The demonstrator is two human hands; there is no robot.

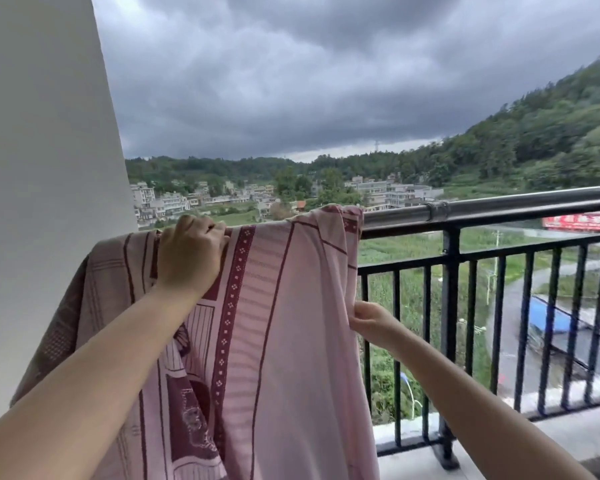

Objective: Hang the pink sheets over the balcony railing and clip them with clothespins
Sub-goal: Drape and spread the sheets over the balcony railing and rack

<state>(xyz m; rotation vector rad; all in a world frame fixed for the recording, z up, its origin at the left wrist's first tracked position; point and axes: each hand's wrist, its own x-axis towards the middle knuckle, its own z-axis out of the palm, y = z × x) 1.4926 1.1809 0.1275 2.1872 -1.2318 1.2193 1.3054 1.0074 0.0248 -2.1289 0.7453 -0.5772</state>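
Outdoors, a pink cotton sheet with maroon patterned bands (284,306) is hanging draped over the round silver-topped black metal balcony railing (499,207), beside a white wall (42,168). The left hand (187,254) is curling down over the sheet on the rail, while the right hand (369,322) is pinching the sheet's hanging right edge.

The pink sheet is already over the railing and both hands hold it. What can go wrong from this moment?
1. No clothespin shows on the sheet. If the left hand lets go of the top, it may slide off the railing and fall outside.
2. The right hand pinches only the edge; pulling there could drag the sheet sideways.
3. Dark clouds fill the sky: rain may wet it again.
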